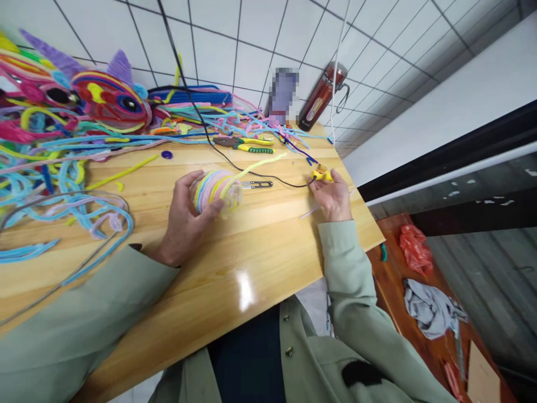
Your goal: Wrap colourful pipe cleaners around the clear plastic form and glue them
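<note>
My left hand (188, 215) is closed around a clear plastic bottle (235, 196) wound with pastel pipe cleaners (210, 189) in blue, pink, lilac and yellow. One yellow pipe cleaner (262, 162) sticks out from the wrap to the upper right. Toward the table's right edge, my right hand (332, 197) is palm up with its fingers around a small yellow glue gun (322, 172), whose black cord runs left across the table. Between the hands, beside the bottle, lies a pair of thread snips (259, 184).
Green-and-yellow-handled pliers (243, 144) lie behind the bottle. Heaps of pipe cleaners (71, 184) and a colourful pipe-cleaner mask (111, 103) fill the left side. A phone (283, 95) and a brown flask (321, 101) stand against the tiled wall. The black cord hangs across the view.
</note>
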The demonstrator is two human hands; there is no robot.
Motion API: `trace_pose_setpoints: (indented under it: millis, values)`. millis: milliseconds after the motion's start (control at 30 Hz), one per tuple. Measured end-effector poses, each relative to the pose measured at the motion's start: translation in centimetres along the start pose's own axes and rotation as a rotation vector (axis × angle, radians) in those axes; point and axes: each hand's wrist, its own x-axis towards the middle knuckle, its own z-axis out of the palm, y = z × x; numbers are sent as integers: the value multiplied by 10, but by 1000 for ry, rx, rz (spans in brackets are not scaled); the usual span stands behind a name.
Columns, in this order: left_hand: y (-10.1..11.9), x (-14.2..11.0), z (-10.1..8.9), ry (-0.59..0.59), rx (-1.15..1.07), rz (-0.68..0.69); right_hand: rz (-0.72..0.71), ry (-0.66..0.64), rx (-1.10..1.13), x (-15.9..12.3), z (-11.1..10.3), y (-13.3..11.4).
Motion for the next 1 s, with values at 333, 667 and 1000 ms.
trace_pose_setpoints:
  millis: [333,667,1000]
  values:
    - [4,-7,3,-38,172,256,-1061,-579,-775,-144,45,43]
    - [6,-5,3,-44,220,299,-1022,-695,-863,-134,90,84]
    - [8,-7,3,-92,174,240,-902,-735,-784,-127,90,95]
